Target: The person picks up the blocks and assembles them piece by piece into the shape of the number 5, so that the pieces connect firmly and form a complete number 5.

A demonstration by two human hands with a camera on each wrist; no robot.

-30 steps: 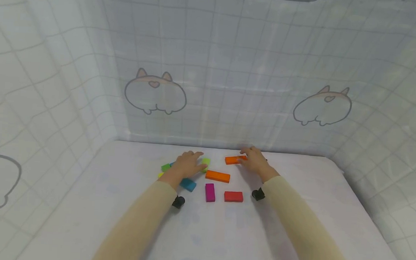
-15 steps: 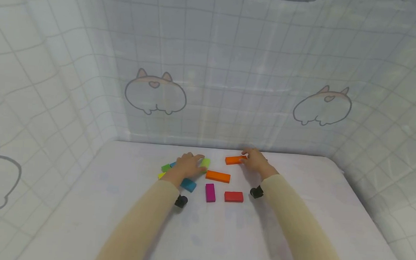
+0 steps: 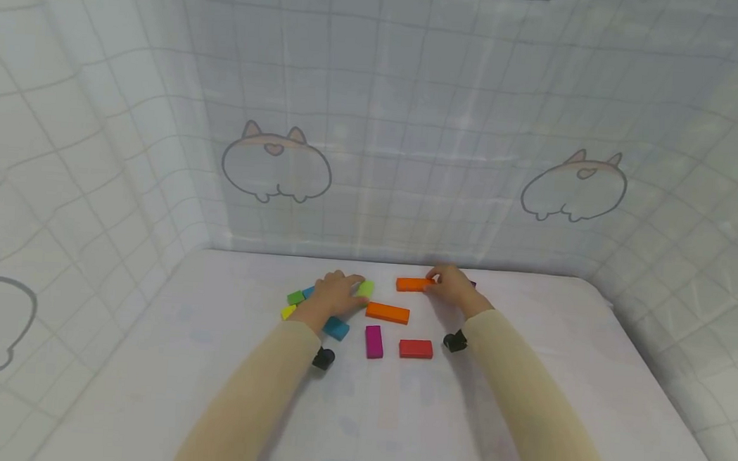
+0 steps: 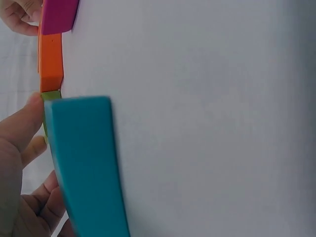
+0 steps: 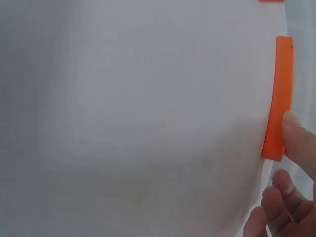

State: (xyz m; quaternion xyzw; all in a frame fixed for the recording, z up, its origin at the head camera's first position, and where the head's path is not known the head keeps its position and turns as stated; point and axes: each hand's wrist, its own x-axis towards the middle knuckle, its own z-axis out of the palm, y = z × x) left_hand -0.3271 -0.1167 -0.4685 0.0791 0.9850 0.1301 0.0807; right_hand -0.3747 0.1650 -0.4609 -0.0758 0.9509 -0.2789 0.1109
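My left hand (image 3: 335,295) pinches a light green block (image 3: 367,287) between thumb and index finger; in the left wrist view most of this block (image 4: 51,95) is hidden behind a blue block (image 4: 89,163). The right hand (image 3: 454,288) pinches the right end of an orange block (image 3: 411,284) near the table's back edge. From the right wrist, my thumb lies against the near end of that orange block (image 5: 281,84), the other fingers curling below it. A second orange block (image 3: 388,313) lies between the hands, close to the green one.
Nearer me lie a magenta block (image 3: 373,341) and a red block (image 3: 415,349). Around the left hand are a blue block (image 3: 336,328), a green block (image 3: 295,297) and a yellow block (image 3: 288,312). A patterned white curtain (image 3: 384,189) rises behind the table (image 3: 383,422).
The right thumb and fingers have closed on the far orange block, which has turned straighter and slid slightly left. My left hand has shifted a little right, its fingers closing round the light green block.
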